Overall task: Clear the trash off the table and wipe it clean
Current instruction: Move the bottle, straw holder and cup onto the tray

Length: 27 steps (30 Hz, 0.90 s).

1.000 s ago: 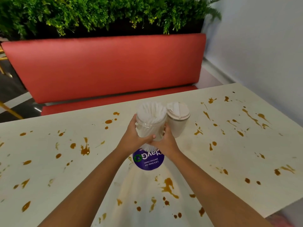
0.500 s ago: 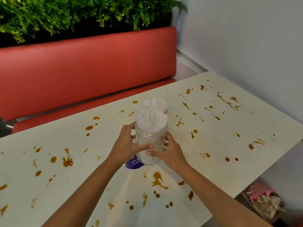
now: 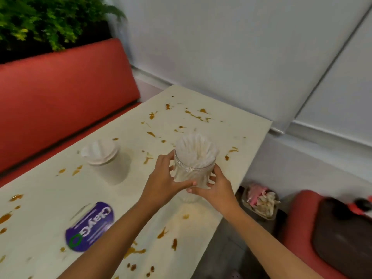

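Holding the clear jar (image 3: 194,166) over the table (image 3: 231,127) near its right edge, I have my left hand (image 3: 163,183) and right hand (image 3: 218,191) curled round its sides. I judge this the clearing step. Next comes a steady carry past that edge toward the bin (image 3: 259,204).

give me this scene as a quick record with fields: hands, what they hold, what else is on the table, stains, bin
left hand: grips the clear jar on its left side
right hand: grips the same jar on its right side
jar contents: white sticks, upright; too blurred to name
lidded paper cup: stands on the table, left of the jar, untouched
purple sticker: flat on the table
brown stains: spattered across the table, unwiped
bin: on the floor past the table's right edge, holds trash
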### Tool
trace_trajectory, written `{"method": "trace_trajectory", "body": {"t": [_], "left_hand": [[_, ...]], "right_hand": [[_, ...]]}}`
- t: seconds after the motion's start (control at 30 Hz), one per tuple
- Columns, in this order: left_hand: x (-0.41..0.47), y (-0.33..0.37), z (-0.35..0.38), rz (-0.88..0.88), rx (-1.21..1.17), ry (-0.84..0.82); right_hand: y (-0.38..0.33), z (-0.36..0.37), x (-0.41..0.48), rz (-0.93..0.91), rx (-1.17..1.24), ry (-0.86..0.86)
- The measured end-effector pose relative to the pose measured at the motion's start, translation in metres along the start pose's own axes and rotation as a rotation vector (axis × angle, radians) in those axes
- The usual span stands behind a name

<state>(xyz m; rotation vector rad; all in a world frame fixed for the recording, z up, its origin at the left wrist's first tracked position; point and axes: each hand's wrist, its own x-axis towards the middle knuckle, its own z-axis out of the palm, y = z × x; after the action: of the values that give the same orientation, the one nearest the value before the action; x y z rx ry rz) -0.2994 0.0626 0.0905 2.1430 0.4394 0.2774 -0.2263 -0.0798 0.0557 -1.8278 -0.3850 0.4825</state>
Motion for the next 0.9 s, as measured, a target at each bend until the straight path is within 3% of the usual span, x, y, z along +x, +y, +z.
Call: {"method": "trace_trajectory", "body": {"t": [0.57, 0.9], "left_hand": [[0.094, 0.165, 0.293, 0.374, -0.034, -0.633], [0.088, 0.205, 0.463, 0.435, 0.006, -0.951]], "right_hand": [[0.116, -0.277, -0.032, 0.161, 0.152, 0.706], [0.216, -0.38, -0.081, 0.38, 0.189, 0.914]]}}
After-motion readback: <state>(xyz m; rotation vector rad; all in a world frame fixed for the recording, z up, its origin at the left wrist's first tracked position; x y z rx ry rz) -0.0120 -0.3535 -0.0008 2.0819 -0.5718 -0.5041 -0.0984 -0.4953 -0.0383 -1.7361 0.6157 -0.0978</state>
